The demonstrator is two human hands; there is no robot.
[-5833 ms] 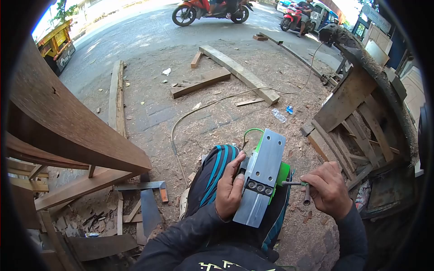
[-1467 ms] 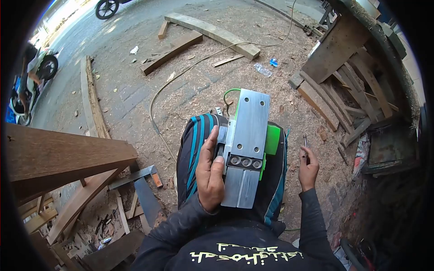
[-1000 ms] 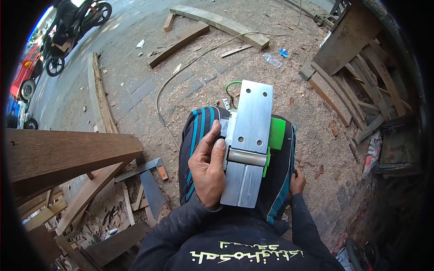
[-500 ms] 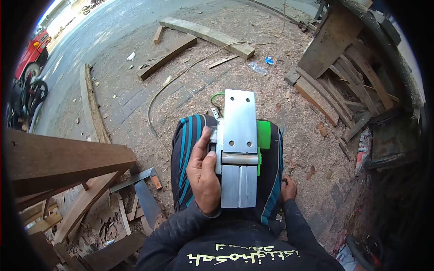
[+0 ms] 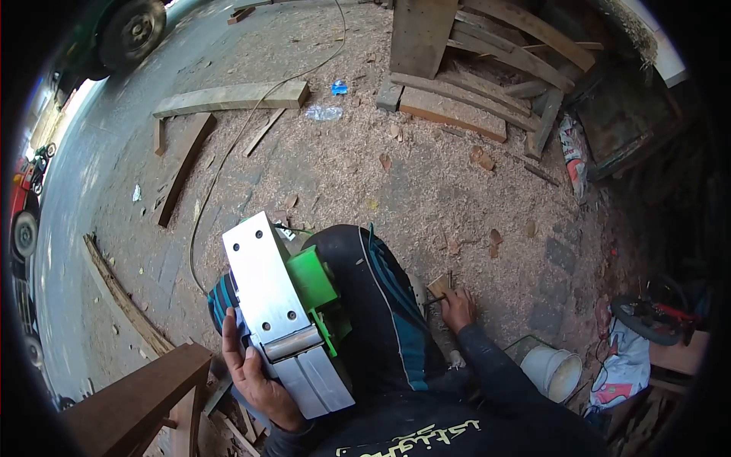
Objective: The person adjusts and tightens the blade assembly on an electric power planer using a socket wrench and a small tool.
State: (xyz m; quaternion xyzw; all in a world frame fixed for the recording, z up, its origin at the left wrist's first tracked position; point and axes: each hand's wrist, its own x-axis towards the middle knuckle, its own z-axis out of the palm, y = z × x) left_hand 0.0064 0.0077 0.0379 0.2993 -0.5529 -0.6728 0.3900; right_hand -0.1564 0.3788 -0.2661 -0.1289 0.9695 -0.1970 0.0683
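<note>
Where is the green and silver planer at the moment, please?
In the head view, the planer lies sole-up over the person's lap, left of and below centre, with the left hand against its left side.

ground (image 5: 547, 320): strewn with shavings (image 5: 442, 175) | pale beam (image 5: 221, 100) | brown board (image 5: 185, 169) | weathered plank (image 5: 126, 298) | plastic bottle (image 5: 324, 113) | blue scrap (image 5: 339, 87)

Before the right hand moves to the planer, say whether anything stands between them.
The right leg stands between: the right hand is low on its outer side, the planer over the lap. The hand would probably have to rise over it.
</note>
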